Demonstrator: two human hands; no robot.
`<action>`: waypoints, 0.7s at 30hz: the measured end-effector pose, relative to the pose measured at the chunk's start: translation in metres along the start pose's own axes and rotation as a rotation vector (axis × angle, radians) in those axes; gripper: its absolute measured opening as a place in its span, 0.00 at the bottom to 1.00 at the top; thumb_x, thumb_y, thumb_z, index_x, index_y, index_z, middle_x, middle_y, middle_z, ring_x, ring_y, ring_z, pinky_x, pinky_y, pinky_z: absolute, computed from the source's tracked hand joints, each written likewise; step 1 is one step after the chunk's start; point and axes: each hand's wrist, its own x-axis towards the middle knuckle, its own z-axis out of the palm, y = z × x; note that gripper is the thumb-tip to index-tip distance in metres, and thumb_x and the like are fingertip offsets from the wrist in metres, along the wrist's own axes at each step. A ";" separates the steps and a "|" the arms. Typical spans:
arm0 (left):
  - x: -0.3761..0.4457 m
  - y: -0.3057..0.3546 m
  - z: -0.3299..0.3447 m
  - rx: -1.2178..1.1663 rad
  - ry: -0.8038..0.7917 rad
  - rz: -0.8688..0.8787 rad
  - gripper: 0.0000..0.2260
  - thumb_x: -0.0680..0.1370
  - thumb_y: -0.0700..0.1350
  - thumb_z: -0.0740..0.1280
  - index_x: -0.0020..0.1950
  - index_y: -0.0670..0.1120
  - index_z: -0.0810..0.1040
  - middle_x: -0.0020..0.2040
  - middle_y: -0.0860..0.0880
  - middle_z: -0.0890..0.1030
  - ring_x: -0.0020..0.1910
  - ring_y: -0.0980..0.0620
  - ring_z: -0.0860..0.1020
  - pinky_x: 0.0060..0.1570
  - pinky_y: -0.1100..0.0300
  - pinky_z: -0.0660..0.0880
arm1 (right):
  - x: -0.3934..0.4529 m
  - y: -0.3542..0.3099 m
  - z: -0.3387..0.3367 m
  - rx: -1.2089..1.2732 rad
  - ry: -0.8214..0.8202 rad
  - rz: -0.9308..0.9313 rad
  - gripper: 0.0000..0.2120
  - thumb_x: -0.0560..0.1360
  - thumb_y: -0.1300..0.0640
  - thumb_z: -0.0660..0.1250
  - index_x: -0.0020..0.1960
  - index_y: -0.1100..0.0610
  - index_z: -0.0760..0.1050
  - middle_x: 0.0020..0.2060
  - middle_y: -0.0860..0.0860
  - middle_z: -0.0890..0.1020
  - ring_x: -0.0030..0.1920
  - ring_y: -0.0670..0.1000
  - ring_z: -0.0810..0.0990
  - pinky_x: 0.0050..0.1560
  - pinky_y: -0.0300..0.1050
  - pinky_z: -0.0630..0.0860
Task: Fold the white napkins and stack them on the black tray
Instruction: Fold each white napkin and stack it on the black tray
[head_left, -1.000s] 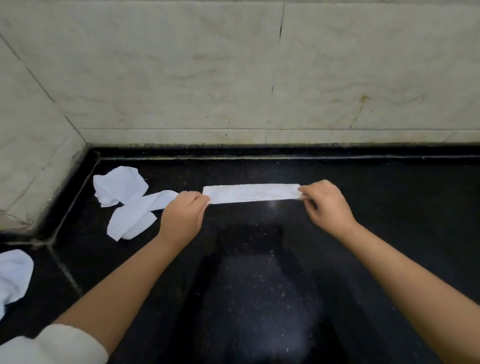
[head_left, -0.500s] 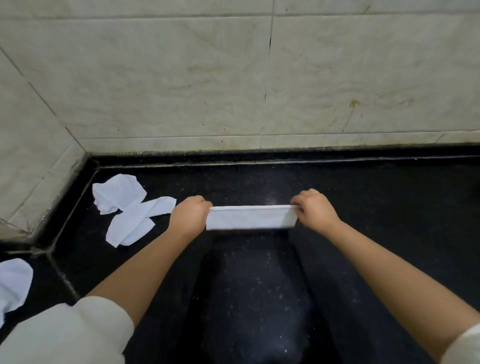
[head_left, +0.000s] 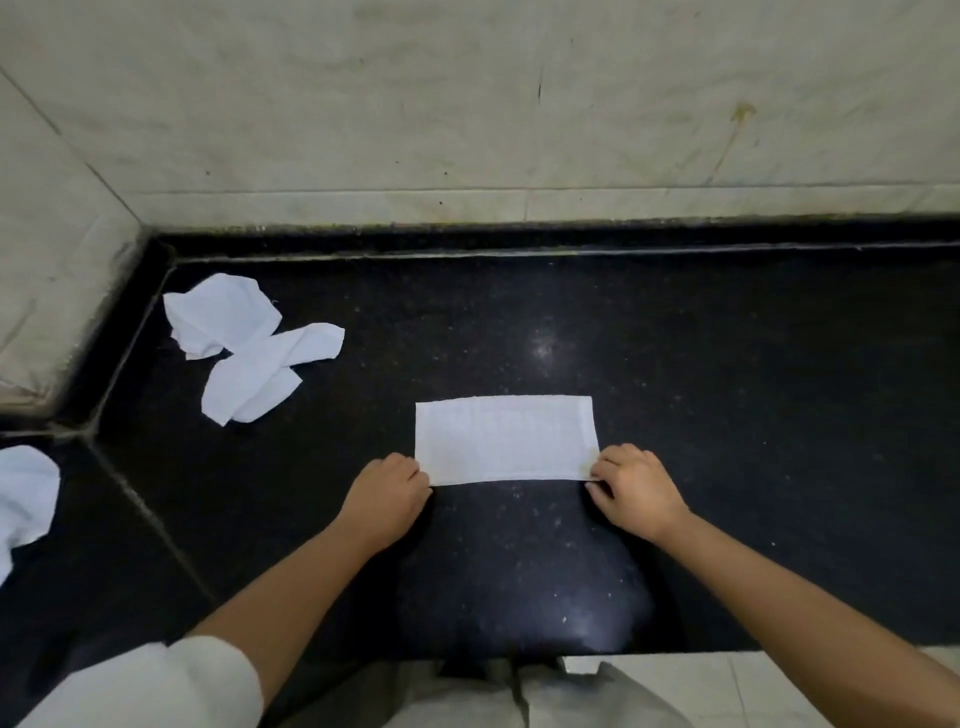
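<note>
A white napkin (head_left: 506, 439), folded into a flat rectangle, lies on the black stone counter (head_left: 727, 389) in front of me. My left hand (head_left: 384, 493) pinches its near left corner with curled fingers. My right hand (head_left: 636, 491) pinches its near right corner. Two crumpled white napkins (head_left: 249, 348) lie overlapping at the back left. No black tray is in view.
Another white cloth (head_left: 23, 499) lies at the far left edge on a lower black slab. Marble walls (head_left: 467, 104) close off the counter at the back and left. The counter's front edge (head_left: 675, 652) runs just before my body.
The napkin was held taut in the air as a narrow strip; both hands have drawn toward me and laid it flat on the counter, where it shows as a wider rectangle.
</note>
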 end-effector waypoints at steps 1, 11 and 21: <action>0.001 -0.003 0.002 -0.013 0.039 -0.021 0.10 0.60 0.46 0.78 0.26 0.48 0.78 0.27 0.52 0.78 0.26 0.53 0.77 0.23 0.64 0.71 | -0.001 -0.002 -0.001 0.083 0.030 0.078 0.06 0.64 0.58 0.75 0.32 0.59 0.80 0.33 0.53 0.81 0.35 0.56 0.80 0.34 0.48 0.75; 0.059 0.018 -0.016 -0.212 -0.235 -0.373 0.25 0.83 0.50 0.46 0.76 0.40 0.46 0.78 0.43 0.47 0.77 0.47 0.45 0.76 0.53 0.46 | 0.034 -0.036 -0.002 0.189 -0.196 0.768 0.16 0.77 0.51 0.57 0.59 0.60 0.71 0.59 0.55 0.76 0.60 0.55 0.72 0.60 0.50 0.64; 0.056 0.010 -0.002 -0.268 -0.279 -0.367 0.28 0.82 0.53 0.46 0.76 0.42 0.39 0.78 0.46 0.39 0.77 0.49 0.40 0.75 0.53 0.41 | 0.053 -0.035 -0.020 0.498 -0.149 0.961 0.02 0.72 0.60 0.62 0.43 0.56 0.69 0.34 0.48 0.73 0.44 0.53 0.72 0.49 0.45 0.57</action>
